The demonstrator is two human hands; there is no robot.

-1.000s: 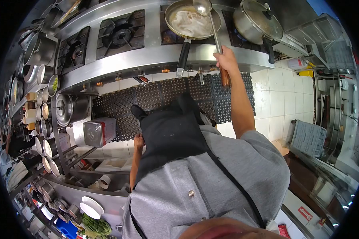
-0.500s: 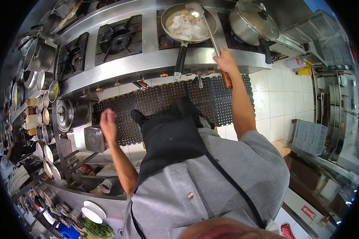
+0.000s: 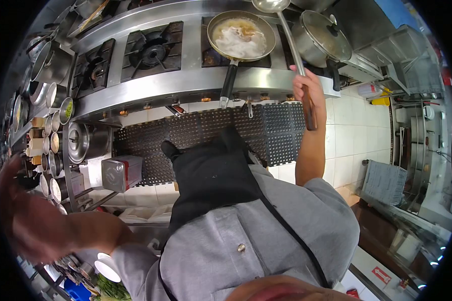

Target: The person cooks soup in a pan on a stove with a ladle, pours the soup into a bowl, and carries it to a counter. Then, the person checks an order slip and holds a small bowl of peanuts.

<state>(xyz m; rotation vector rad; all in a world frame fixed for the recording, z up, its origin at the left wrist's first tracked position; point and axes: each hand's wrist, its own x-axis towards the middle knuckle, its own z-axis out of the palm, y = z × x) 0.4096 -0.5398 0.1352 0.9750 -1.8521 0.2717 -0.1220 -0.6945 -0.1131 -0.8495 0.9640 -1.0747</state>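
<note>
Holds steel ladle (image 3: 290, 42) in right hand (image 3: 309, 89) at upper right, clear of frying pan (image 3: 270, 38) at upper centre. Has left hand (image 3: 40, 226) blurred at lower left; cannot tell whether spread or closed. Judged under way, unfinished: pale foam (image 3: 241, 45) and amber liquid (image 3: 236, 23) unevenly mixed.

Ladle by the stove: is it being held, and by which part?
Yes: the right grip holds the ladle by its handle, near where the brown part meets the metal shaft.
</note>
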